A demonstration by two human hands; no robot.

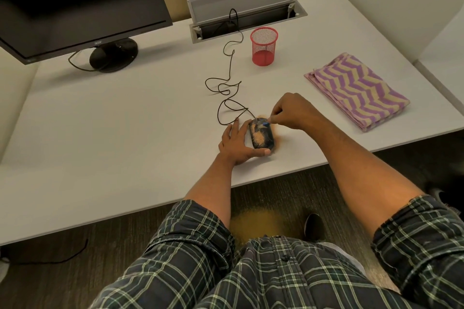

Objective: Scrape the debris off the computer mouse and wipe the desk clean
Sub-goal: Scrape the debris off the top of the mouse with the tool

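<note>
While the left hand [234, 144] cups the computer mouse [262, 135] from its left side, fingers laid along the flank and thumb hooked round the near end, it serves as a brace so the mouse cannot skid under the scraping. At the far end of the mouse, the right hand [295, 112] pinches a small blue-tipped tool [265, 122] between thumb and fingertips, its tip down on the top surface near where the cable [227, 88] leaves the mouse. Tan, sandy debris [259, 138] coats the middle of the mouse's back, and a faint dusting lies on the desk [125, 113] just right of the mouse (so the scraping looks only partly done). Well to the right of the mouse, a folded zigzag cloth [357, 90] lies untouched, likely kept within reach for the wiping step. Beyond the mouse stands a red mesh cup [263, 46]; far to its left, a monitor [75, 2].
</note>
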